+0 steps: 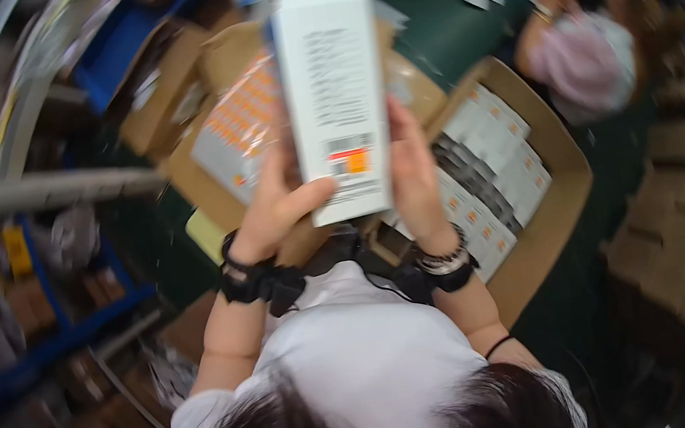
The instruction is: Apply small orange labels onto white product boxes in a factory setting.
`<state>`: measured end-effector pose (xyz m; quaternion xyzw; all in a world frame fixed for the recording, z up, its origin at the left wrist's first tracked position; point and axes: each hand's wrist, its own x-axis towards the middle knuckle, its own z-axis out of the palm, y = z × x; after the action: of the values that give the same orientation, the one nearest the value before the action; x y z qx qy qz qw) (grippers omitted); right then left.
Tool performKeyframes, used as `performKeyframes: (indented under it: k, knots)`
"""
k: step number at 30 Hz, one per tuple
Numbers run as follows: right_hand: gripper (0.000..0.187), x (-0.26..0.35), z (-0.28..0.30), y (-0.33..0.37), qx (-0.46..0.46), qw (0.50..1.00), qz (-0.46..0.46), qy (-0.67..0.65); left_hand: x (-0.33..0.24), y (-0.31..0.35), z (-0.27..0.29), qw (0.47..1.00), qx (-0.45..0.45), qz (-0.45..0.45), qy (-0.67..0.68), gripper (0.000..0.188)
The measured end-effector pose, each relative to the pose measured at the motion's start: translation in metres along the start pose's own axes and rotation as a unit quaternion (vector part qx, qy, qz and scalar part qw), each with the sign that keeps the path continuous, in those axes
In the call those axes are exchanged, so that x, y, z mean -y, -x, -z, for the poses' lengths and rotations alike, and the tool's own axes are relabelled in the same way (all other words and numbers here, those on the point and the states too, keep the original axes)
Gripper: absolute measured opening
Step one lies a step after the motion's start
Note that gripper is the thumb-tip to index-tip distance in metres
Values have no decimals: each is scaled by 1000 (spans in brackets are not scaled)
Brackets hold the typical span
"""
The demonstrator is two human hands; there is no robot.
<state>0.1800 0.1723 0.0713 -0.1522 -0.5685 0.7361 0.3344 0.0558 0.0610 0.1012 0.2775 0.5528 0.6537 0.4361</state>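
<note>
A tall white carton (pixel 335 95) with small print and an orange label patch stands raised in front of me, held between both hands. My left hand (pixel 284 189) grips its left side, the thumb lying across the lower front corner. Against the right side presses my right hand (pixel 413 177), its fingers partly hidden behind the carton. Black bands circle both wrists. Beyond the carton lies a plastic-wrapped stack of orange-and-white printed pieces (pixel 239 127) in an open cardboard box (pixel 182 161).
To the right, a large open cardboard box (pixel 563 181) holds rows of small white cartons (pixel 484 122). A person in a pink top (pixel 586 62) is at the far right. Brown boxes (pixel 676 253) are stacked at right; a blue-framed rack (pixel 43 285) and grey pole (pixel 47 189) stand at left.
</note>
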Motion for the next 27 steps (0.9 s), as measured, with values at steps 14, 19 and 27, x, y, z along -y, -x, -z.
performKeyframes:
  k: [14,19,27]
  knots:
    - [75,-61,106,65,-221,973,-59,10,73,-7,-36,806,202,-138,-539,85]
    - [67,-46,203,103,-210,949,-110,207,81,-5,-15,829,154,-114,-525,73]
    - [72,-52,208,40,-285,943,-143,91,81,2,11,850,133,-42,-509,57]
